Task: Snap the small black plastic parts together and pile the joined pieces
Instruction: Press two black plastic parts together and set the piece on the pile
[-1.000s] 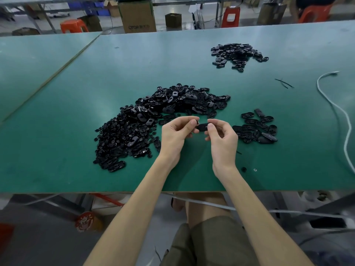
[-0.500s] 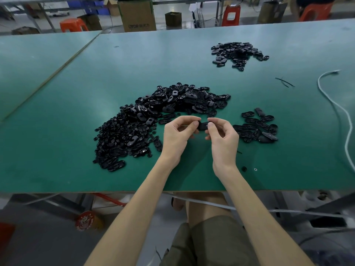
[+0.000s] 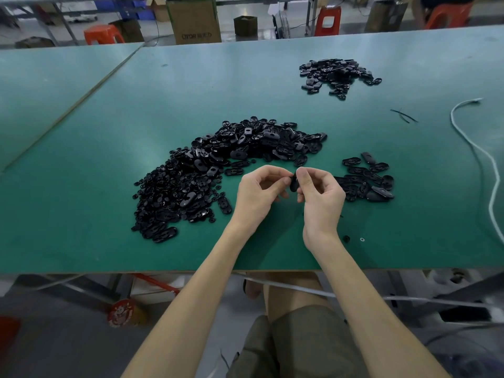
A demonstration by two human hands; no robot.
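A small black plastic part (image 3: 294,183) is pinched between the fingertips of my left hand (image 3: 259,192) and my right hand (image 3: 320,196), just above the green table (image 3: 109,132). It stands nearly on edge and the fingers hide most of it. A big heap of loose black parts (image 3: 218,170) lies to the left of and behind my hands. To the right of my right hand lies a smaller pile of black pieces (image 3: 368,178). A third black pile (image 3: 336,75) sits at the far right of the table.
A white cord (image 3: 488,165) snakes down the table's right side. Two tiny loose bits (image 3: 354,238) lie near the front edge by my right wrist. A thin black strip (image 3: 403,115) lies at the right. Boxes and orange stools stand beyond the table.
The part between my fingertips has turned from lying flat to nearly upright, and my fingers have closed in tighter around it. Both hands stay in the same place.
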